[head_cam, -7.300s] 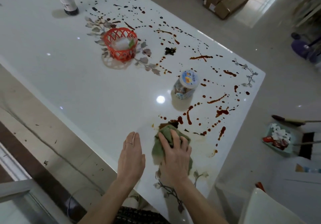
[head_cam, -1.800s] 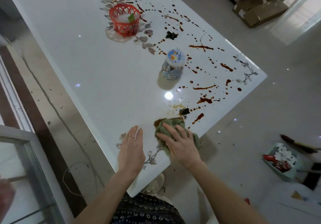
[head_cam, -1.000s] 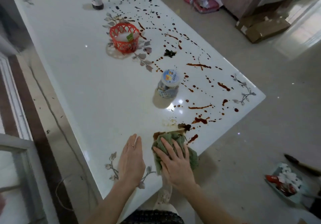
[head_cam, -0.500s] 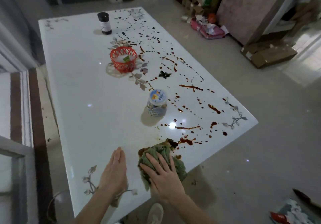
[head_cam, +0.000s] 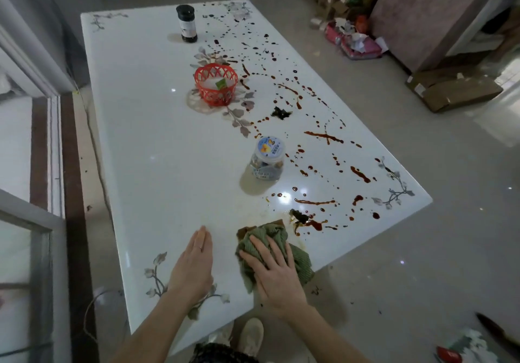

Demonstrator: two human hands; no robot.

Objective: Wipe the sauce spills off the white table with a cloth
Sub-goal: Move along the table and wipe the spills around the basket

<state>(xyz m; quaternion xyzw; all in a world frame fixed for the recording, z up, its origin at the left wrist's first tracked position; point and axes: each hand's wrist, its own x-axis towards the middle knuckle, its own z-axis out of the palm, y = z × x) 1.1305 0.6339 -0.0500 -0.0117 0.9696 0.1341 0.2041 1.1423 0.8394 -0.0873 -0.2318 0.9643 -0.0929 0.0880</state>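
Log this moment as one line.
task: wipe, unfinished | right hand: presses green cloth at near edge | left hand: flat on white table | sauce spills: many unwiped beyond cloth

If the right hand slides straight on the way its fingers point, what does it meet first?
Probably the clear jar with the blue-and-white lid. The right hand presses the green cloth and points ahead, slightly left; the nearest sauce spills lie just right of that line.

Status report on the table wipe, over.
Left hand flat on white table; right hand pressing green cloth at near edge. Sauce spills cover the right side beyond the cloth. Clear jar and red basket stand beside the spills.
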